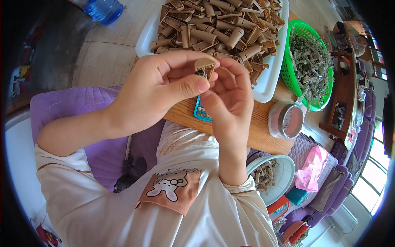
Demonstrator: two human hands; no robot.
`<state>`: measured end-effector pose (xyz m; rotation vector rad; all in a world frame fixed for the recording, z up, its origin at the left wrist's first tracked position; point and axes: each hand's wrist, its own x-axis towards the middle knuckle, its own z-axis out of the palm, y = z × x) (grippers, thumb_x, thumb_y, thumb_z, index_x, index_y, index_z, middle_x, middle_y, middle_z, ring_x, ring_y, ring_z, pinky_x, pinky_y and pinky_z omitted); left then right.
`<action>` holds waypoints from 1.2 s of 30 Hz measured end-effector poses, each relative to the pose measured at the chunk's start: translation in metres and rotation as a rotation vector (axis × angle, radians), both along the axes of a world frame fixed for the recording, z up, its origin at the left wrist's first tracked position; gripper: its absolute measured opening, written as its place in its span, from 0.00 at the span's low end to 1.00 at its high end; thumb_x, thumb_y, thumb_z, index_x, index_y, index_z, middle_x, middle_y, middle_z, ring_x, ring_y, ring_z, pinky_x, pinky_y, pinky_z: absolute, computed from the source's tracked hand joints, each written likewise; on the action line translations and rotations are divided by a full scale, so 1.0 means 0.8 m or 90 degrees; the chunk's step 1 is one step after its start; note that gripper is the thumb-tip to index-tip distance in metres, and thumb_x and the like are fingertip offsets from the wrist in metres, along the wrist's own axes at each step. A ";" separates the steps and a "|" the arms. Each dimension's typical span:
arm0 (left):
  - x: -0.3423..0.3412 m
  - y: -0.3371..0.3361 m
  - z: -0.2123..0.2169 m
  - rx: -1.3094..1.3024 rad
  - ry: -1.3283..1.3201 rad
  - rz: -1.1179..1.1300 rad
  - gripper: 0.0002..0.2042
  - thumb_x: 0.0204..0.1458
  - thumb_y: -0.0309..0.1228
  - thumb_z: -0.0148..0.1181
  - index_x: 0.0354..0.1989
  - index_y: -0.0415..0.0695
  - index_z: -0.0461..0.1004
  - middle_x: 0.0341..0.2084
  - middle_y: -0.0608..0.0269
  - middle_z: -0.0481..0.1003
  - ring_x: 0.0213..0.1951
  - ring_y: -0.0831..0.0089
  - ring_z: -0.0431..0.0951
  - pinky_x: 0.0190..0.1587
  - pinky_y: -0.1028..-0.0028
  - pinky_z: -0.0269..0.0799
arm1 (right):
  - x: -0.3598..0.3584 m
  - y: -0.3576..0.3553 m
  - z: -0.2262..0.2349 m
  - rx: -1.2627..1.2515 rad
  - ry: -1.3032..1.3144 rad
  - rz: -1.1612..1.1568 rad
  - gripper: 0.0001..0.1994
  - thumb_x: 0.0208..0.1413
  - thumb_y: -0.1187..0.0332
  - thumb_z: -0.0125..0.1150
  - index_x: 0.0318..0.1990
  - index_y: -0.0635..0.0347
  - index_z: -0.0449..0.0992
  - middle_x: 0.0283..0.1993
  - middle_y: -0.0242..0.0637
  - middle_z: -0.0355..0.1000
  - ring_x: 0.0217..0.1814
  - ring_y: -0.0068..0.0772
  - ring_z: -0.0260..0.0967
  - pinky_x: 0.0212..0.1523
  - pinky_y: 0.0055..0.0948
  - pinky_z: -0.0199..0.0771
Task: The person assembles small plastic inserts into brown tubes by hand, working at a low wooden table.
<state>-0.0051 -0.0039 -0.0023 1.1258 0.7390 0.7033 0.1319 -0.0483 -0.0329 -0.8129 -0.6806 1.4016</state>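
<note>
Over the table edge, my left hand (164, 82) pinches a small brown plastic shell (205, 64) between thumb and fingers. The shell is curved on the outside, and its hollow side shows something dark inside, too small to make out. My right hand (230, 103) is curled against the shell's other side, its fingertips touching it and its thumb just below. Partly hidden beneath my hands is a small blue tray (197, 116) with little round pieces in it. Beyond my hands, a white tub (264, 95) is heaped with similar brown shells (203, 36).
To the tub's right stands a green basket (290, 78) full of greyish clear plastic pieces. A clear round container (275, 119) sits on the wooden table (257, 131). Below it are a white basin (284, 187) of tan pieces and a pink bag (311, 168). A blue water bottle (103, 10) is at upper left.
</note>
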 end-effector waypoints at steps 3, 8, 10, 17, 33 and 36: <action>0.001 -0.005 -0.005 0.028 0.045 -0.011 0.17 0.47 0.31 0.54 0.44 0.36 0.64 0.35 0.63 0.70 0.38 0.80 0.69 0.43 0.80 0.65 | -0.008 -0.001 -0.005 0.028 -0.148 -0.013 0.17 0.42 0.81 0.54 0.42 0.64 0.61 0.37 0.32 0.64 0.38 0.17 0.61 0.38 0.15 0.63; 0.006 -0.013 -0.009 -0.014 0.074 -0.003 0.15 0.48 0.31 0.53 0.43 0.37 0.65 0.32 0.68 0.69 0.36 0.83 0.66 0.41 0.82 0.63 | -0.003 0.001 -0.018 -0.007 -0.242 0.006 0.15 0.42 0.79 0.56 0.40 0.64 0.61 0.35 0.30 0.64 0.36 0.15 0.60 0.36 0.14 0.62; 0.006 -0.015 -0.016 -0.009 0.094 -0.018 0.15 0.48 0.31 0.52 0.43 0.37 0.65 0.33 0.66 0.69 0.36 0.82 0.67 0.41 0.82 0.64 | 0.001 0.000 -0.021 -0.032 -0.265 0.025 0.15 0.42 0.78 0.57 0.39 0.64 0.61 0.34 0.30 0.63 0.35 0.15 0.59 0.36 0.14 0.62; 0.005 -0.010 -0.011 -0.128 0.071 -0.123 0.17 0.49 0.32 0.51 0.47 0.39 0.62 0.36 0.58 0.70 0.37 0.78 0.71 0.39 0.80 0.68 | 0.058 -0.040 -0.067 -0.012 -0.217 0.112 0.13 0.43 0.78 0.56 0.39 0.66 0.64 0.34 0.36 0.66 0.37 0.22 0.66 0.37 0.20 0.67; 0.009 -0.013 -0.009 -0.265 0.117 -0.209 0.18 0.51 0.30 0.47 0.51 0.40 0.58 0.33 0.57 0.71 0.33 0.76 0.73 0.36 0.79 0.70 | 0.113 -0.096 -0.158 0.009 -1.101 0.004 0.13 0.38 0.79 0.55 0.36 0.59 0.68 0.28 0.38 0.66 0.31 0.38 0.63 0.29 0.32 0.66; 0.009 -0.011 -0.011 -0.254 0.109 -0.204 0.18 0.50 0.29 0.48 0.50 0.39 0.59 0.32 0.57 0.71 0.33 0.76 0.73 0.37 0.78 0.70 | 0.112 -0.095 -0.154 -0.005 -1.092 0.029 0.12 0.41 0.79 0.52 0.36 0.60 0.68 0.28 0.39 0.66 0.31 0.38 0.63 0.30 0.33 0.65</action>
